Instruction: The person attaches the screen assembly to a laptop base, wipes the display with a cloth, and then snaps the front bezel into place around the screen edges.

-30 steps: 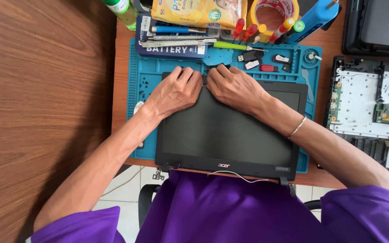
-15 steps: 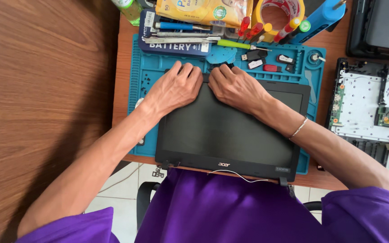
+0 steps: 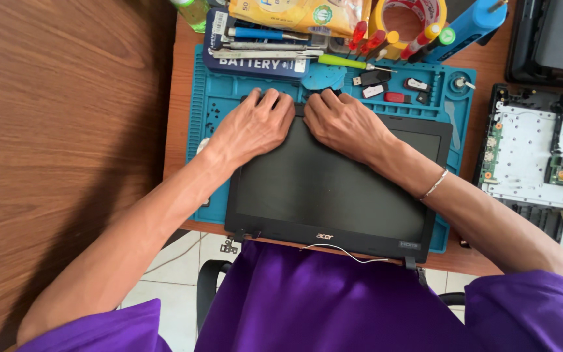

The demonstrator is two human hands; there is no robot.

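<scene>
A blue work mat (image 3: 211,111) carries screwdrivers (image 3: 367,40), a tape roll (image 3: 391,9) and small parts at its far edge; an opened laptop base (image 3: 529,156) lies right.
</scene>
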